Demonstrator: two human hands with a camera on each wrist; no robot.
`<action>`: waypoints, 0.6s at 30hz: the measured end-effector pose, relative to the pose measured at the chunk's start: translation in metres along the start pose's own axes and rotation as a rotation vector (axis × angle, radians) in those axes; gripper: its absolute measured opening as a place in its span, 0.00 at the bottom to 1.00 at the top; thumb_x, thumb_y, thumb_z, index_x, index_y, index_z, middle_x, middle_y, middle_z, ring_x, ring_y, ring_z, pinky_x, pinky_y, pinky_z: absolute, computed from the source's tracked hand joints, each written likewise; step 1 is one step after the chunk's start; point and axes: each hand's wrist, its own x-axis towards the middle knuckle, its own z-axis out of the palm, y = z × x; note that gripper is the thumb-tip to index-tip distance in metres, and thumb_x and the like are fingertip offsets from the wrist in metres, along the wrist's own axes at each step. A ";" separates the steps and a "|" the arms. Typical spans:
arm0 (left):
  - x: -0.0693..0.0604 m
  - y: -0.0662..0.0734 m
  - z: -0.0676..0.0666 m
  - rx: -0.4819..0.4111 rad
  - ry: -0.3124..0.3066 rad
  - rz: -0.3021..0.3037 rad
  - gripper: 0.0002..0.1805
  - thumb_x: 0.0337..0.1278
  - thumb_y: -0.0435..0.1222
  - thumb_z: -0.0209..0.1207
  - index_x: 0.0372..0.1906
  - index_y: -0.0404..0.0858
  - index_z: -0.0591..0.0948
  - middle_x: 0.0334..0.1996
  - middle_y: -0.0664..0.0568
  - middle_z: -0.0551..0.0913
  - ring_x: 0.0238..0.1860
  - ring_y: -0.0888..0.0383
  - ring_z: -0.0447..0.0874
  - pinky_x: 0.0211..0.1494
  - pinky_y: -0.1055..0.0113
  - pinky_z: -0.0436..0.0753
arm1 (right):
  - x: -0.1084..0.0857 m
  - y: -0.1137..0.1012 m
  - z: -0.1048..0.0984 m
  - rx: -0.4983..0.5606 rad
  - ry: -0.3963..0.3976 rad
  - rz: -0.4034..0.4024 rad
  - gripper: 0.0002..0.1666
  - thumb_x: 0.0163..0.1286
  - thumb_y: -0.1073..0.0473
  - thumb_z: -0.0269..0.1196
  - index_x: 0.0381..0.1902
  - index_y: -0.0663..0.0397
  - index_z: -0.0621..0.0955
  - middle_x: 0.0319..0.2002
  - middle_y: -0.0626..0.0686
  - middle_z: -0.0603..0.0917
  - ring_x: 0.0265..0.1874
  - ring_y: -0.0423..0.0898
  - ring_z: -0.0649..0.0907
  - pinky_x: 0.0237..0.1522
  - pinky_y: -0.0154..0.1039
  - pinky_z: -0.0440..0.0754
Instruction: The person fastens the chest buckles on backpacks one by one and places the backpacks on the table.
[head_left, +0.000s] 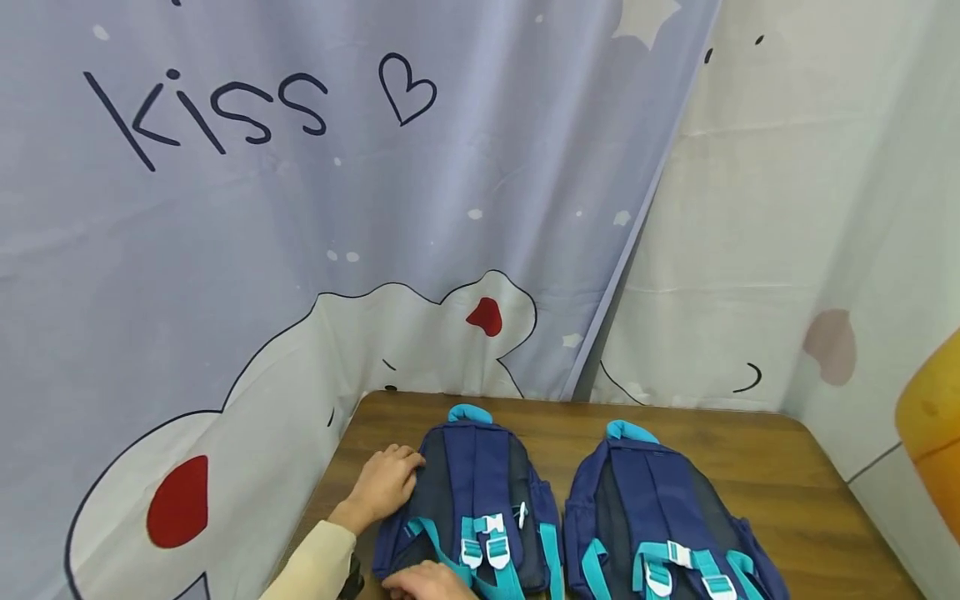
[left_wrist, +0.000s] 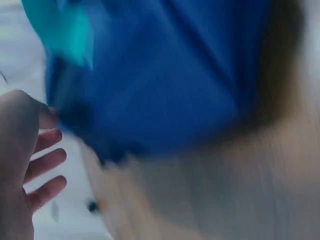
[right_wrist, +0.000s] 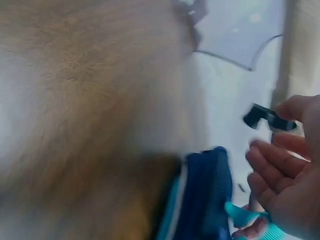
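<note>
Two navy backpacks with teal straps and white buckles lie side by side in the head view, the left one (head_left: 476,492) beside the right one (head_left: 660,517). At the upper left side of the left backpack, my left hand (head_left: 384,486) rests its fingertips. My right hand (head_left: 431,581) is by that backpack's lower left corner, cut by the frame edge. The left wrist view shows my left hand (left_wrist: 22,155) with fingers spread against blurred blue fabric (left_wrist: 155,85). In the right wrist view my right hand (right_wrist: 292,170) has loosely bent fingers near a teal strap (right_wrist: 245,215).
The backpacks lie on a brown wooden table (head_left: 757,442). Behind it hangs a printed curtain (head_left: 450,167), with white fabric (head_left: 720,250) at the right. A small black object (right_wrist: 270,119) shows beyond my right thumb; what it is I cannot tell.
</note>
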 end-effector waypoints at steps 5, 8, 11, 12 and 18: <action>0.007 0.039 -0.010 -0.206 0.010 0.014 0.05 0.60 0.38 0.72 0.40 0.47 0.89 0.41 0.57 0.87 0.46 0.56 0.84 0.48 0.53 0.83 | -0.027 0.010 -0.052 0.204 0.167 0.036 0.10 0.75 0.70 0.61 0.47 0.59 0.87 0.35 0.54 0.89 0.34 0.32 0.83 0.39 0.24 0.81; 0.005 0.056 -0.015 -0.340 -0.080 0.007 0.08 0.63 0.41 0.72 0.45 0.47 0.90 0.44 0.60 0.87 0.48 0.59 0.83 0.52 0.55 0.84 | -0.041 0.029 -0.084 0.111 0.217 0.160 0.10 0.74 0.69 0.62 0.44 0.54 0.88 0.36 0.50 0.89 0.35 0.32 0.81 0.41 0.31 0.81; 0.004 0.069 -0.015 -0.399 -0.172 0.016 0.12 0.66 0.46 0.71 0.49 0.48 0.90 0.46 0.61 0.87 0.49 0.61 0.82 0.54 0.58 0.84 | -0.053 0.053 -0.108 -0.030 0.188 0.287 0.11 0.72 0.70 0.64 0.43 0.50 0.89 0.38 0.46 0.89 0.38 0.34 0.79 0.43 0.37 0.78; 0.003 0.072 -0.014 -0.399 -0.194 0.024 0.13 0.66 0.47 0.71 0.50 0.48 0.90 0.47 0.62 0.86 0.49 0.62 0.82 0.54 0.59 0.83 | -0.056 0.061 -0.113 -0.093 0.171 0.312 0.12 0.70 0.70 0.65 0.43 0.48 0.89 0.39 0.44 0.88 0.39 0.35 0.79 0.44 0.39 0.77; 0.000 0.087 -0.002 -0.348 -0.194 0.092 0.17 0.62 0.53 0.73 0.50 0.51 0.90 0.44 0.64 0.84 0.46 0.65 0.78 0.50 0.64 0.81 | -0.062 0.090 -0.126 -0.328 0.021 0.348 0.17 0.65 0.69 0.72 0.46 0.42 0.89 0.45 0.40 0.84 0.44 0.41 0.78 0.44 0.41 0.75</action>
